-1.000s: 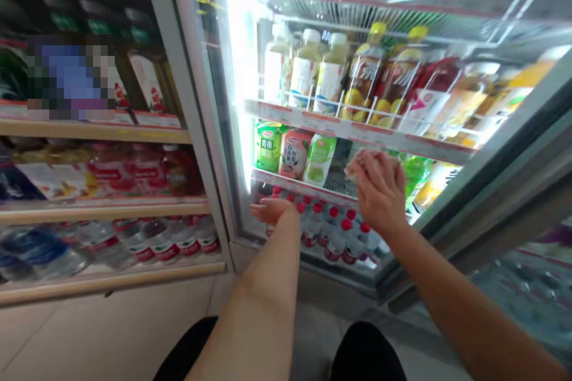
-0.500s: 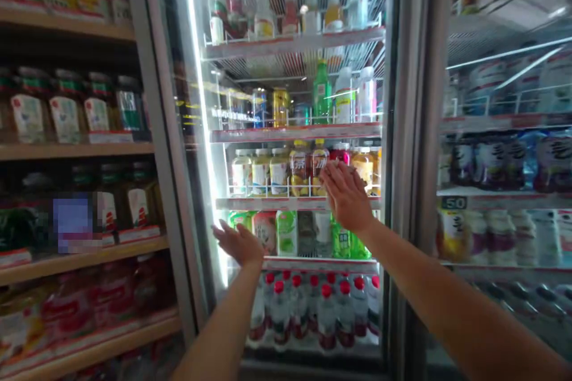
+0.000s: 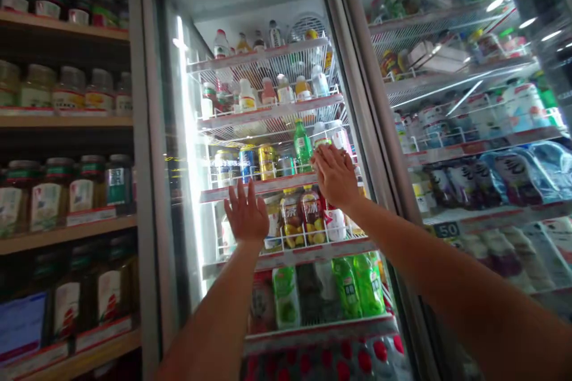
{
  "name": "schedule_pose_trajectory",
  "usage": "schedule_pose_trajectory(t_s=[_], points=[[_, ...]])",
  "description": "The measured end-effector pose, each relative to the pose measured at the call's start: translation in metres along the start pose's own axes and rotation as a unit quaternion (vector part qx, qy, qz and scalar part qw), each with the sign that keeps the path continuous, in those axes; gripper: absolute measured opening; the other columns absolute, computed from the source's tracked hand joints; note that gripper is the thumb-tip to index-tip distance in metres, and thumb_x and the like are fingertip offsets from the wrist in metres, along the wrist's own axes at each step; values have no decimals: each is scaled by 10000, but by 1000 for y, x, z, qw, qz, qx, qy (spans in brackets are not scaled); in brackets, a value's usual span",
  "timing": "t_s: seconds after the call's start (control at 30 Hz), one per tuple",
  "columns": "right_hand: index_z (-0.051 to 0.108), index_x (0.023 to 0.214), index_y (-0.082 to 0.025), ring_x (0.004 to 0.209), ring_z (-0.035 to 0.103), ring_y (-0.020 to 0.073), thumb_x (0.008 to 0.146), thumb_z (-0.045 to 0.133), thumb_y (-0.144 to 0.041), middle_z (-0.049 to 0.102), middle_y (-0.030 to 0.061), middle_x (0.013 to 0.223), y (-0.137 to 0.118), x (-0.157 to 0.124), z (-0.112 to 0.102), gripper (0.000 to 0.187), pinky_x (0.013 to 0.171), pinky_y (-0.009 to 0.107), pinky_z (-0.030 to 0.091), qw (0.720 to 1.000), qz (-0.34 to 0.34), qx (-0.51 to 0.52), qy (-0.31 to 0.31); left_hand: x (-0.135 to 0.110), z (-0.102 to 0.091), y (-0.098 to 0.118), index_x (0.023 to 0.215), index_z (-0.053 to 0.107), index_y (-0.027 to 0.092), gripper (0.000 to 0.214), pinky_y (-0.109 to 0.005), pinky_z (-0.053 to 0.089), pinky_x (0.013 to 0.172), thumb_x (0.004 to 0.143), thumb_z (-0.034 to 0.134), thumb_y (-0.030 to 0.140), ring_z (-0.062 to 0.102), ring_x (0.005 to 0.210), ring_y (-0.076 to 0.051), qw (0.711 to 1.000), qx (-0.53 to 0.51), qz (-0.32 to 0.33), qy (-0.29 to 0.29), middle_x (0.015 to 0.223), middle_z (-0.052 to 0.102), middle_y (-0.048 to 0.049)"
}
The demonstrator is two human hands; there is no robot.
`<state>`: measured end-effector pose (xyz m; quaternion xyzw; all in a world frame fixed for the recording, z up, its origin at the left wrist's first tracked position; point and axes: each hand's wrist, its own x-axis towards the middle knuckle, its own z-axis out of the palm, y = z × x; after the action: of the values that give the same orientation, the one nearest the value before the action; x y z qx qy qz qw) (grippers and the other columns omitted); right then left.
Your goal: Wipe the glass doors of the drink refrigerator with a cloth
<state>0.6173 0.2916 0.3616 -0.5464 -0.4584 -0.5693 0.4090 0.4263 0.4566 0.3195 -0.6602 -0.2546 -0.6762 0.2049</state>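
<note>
My left hand [image 3: 246, 214] is raised with its fingers spread upward, before the glass door of a lit drinks cooler [image 3: 157, 59]. It holds nothing. My right hand [image 3: 336, 177] lies flat toward the glass, fingers stretched out, with what looks like its reflection at the fingertips. Whether either palm touches the glass I cannot tell. Behind the right hand is a green bottle [image 3: 302, 144]; below it are brown tea bottles [image 3: 291, 218] with yellow caps. A gold can [image 3: 267, 162] and a blue can [image 3: 246, 164] stand on the shelf above my left hand.
Wooden shelves [image 3: 67, 122] with jars and dark bottles are on the left. A second cooler with a metal frame [image 3: 379, 107] stands to the right, holding packaged drinks [image 3: 513, 178]. Green bottles [image 3: 346, 287] and red-capped bottles [image 3: 364, 360] fill lower cooler shelves.
The view has tilted up, bringing the cooler's top shelves into sight. My left hand has risen against the shelves and its fingers now point up. My right hand now covers a higher shelf.
</note>
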Motion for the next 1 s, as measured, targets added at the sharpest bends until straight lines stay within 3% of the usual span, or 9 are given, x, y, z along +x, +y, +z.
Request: schedule_pose_trajectory(t_s=[0.1,0.27,0.33,0.4,0.5,0.6,0.77,0.87,1.0], points=[[443,1545,-215,1551,250,322,1030,380,-252,385,56,1641,-34,15,20,520,1254,605,190,999,41,20,17,-1,-1,-1,1568,403,200,569,-563,146,1273,1020,364,348,176,1570,-308,1000,7,-1,-5,1666,285,-94],[461,1529,-224,1554,256,277,1005,429,-231,379,15,1645,-75,2,33,525,1276,542,175,992,-105,22,-71,1,-1,0,1563,411,200,568,-573,155,1268,1014,383,346,194,1565,-314,1000,5,-4,-3,1663,292,-85],[474,1517,-246,1544,287,256,1012,429,-238,400,3,1635,-66,7,26,507,1274,524,191,983,-159,18,-88,0,-1,0,1564,408,195,571,-575,154,1268,1013,385,341,185,1567,-315,1000,2,-3,-3,1664,289,-89],[483,1508,-259,1532,317,250,1022,413,-244,418,0,1624,-47,19,18,492,1265,532,212,985,-155,10,-76,-1,-1,-1,1566,405,197,572,-579,154,1268,1011,388,337,176,1569,-320,1000,1,-3,-7,1666,283,-87],[494,1506,-252,1518,340,297,1020,392,-245,436,30,1613,-25,36,15,496,1231,591,256,1000,-26,-13,-1,-2,-1,-1,1568,402,212,571,-579,156,1268,1010,390,331,179,1567,-324,1000,-3,-4,-11,1669,280,-73],[486,1517,-273,1518,333,337,1005,398,-242,444,41,1605,-34,28,25,520,1210,627,283,998,38,-14,55,-2,0,-1,1572,395,220,569,-574,150,1272,1015,386,336,183,1567,-317,1000,-10,-5,-7,1672,275,-67],[497,1505,-231,1536,303,292,999,437,-222,428,14,1619,-72,-13,34,510,1263,541,253,984,-166,-11,-57,-3,0,-2,1567,403,232,559,-563,139,1279,1022,392,352,171,1572,-297,1000,-29,-4,4,1670,284,-60],[485,1508,-243,1538,302,258,1012,436,-231,410,2,1631,-66,-8,25,499,1273,523,228,965,-236,-8,-112,-4,0,-3,1572,391,232,560,-577,140,1277,1024,388,349,166,1573,-298,1000,-31,-4,2,1672,278,-66],[480,1519,-234,1534,305,295,1037,381,-267,410,45,1629,-41,22,19,493,1251,567,238,996,-77,-20,-40,-5,3,-1,1570,394,222,564,-586,159,1271,1018,394,339,185,1568,-313,1000,-31,2,7,1666,295,-68]])
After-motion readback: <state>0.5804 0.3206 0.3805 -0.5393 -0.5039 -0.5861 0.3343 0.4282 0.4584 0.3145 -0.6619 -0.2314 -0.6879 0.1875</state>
